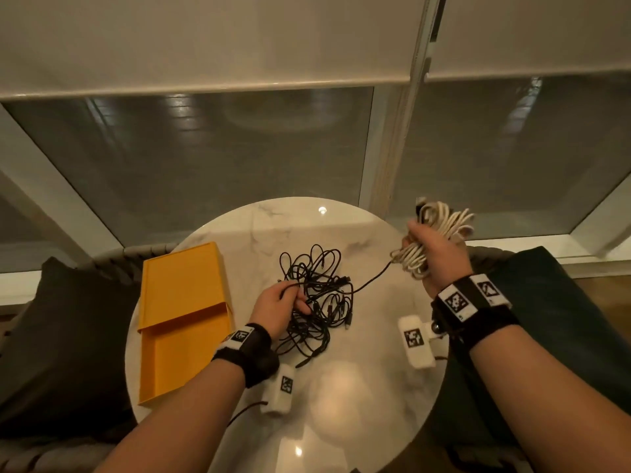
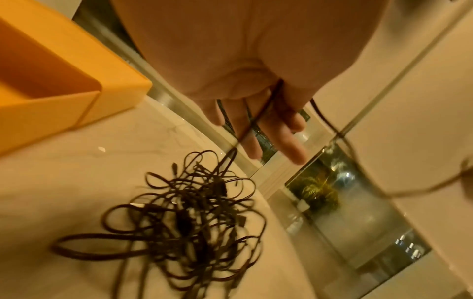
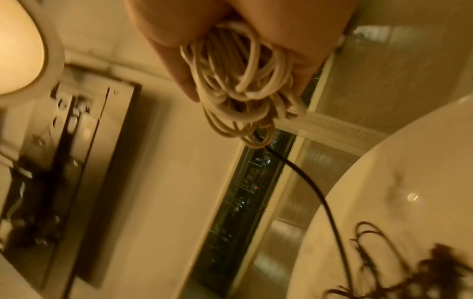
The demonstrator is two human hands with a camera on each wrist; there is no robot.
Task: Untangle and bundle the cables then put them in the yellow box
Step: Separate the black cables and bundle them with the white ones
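A tangle of black cables (image 1: 317,302) (image 2: 184,218) lies in the middle of the round marble table (image 1: 341,397). My left hand (image 1: 283,303) (image 2: 256,125) pinches one black strand at the tangle's left edge. Raised above the table's right rim, my right hand (image 1: 432,249) grips a coiled bundle of white cable (image 1: 442,225) (image 3: 238,81). A single black cable (image 1: 372,279) (image 3: 307,182) runs from that bundle down to the tangle. The yellow box (image 1: 181,302) (image 2: 51,81) lies at the table's left; its near half is uncovered and holds nothing.
Dark cushions sit to the left (image 1: 61,336) and right (image 1: 563,319) of the table. A window with lowered blinds (image 1: 205,39) stands behind it. The table's near part (image 1: 341,438) is bare marble.
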